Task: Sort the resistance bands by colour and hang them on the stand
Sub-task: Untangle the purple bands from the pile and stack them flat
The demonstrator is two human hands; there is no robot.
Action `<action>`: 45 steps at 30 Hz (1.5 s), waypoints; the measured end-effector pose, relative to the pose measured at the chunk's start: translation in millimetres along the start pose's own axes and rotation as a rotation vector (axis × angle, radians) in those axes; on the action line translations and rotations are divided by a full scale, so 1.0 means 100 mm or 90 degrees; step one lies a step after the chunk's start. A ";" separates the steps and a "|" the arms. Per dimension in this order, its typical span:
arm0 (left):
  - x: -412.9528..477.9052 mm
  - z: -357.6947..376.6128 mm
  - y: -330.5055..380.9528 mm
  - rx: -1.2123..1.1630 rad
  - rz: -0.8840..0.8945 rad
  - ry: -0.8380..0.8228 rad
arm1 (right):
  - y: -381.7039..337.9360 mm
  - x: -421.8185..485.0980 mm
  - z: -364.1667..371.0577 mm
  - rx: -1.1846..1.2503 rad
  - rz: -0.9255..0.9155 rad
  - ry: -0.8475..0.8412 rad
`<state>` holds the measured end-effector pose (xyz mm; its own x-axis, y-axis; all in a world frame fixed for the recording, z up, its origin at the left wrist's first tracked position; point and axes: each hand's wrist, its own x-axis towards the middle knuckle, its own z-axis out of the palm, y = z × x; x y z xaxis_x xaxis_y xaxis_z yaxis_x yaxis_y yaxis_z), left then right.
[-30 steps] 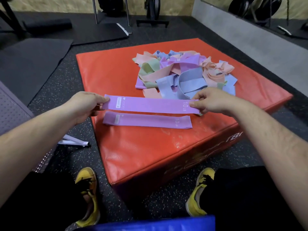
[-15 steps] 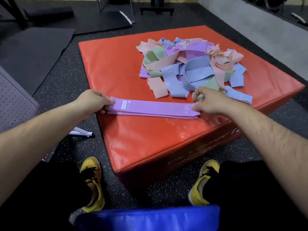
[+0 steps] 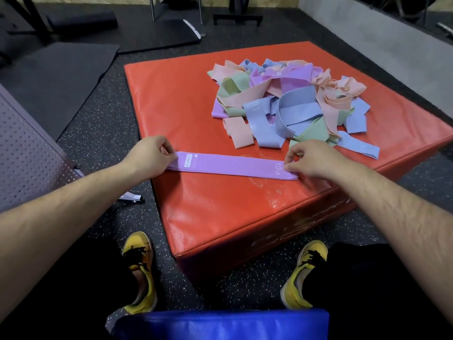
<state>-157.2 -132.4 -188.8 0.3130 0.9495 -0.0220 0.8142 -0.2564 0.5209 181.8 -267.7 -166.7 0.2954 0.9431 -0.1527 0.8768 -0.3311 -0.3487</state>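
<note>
At the bottom edge of the frame a blue pad is cut off. Just above it two yellow shoes show, one lower left and one lower right, on black speckled floor.

A red padded box fills the middle of the frame. Near its lower left edge a purple band lies flat and straight, running left to right. It has a white label at its left end and "10 LB" printed in white at its right end. A second purple edge peeks out beneath it, so I cannot tell whether one band or two lie there.

Two hands hold it. The left hand has its fingers closed on the band's left end, and the right hand pinches the right end just beside the print, thumb on top.

Further up and right on the box sits one tangled pile of bands in peach, blue, green and purple. They overlap too much to count.

A grey perforated panel is cut off at the left edge. Black mats and dark gym equipment lie at the upper left, hard to make out.
</note>
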 end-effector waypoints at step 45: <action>1.20 -0.25 0.93 -0.085 0.290 0.185 | -1.21 1.19 -0.14 0.250 -0.179 0.157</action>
<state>-56.3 -37.8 -121.6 0.4556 0.7636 0.4576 0.5534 -0.6456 0.5263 116.2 -114.5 -129.7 0.1916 0.9607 0.2010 0.7407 -0.0072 -0.6718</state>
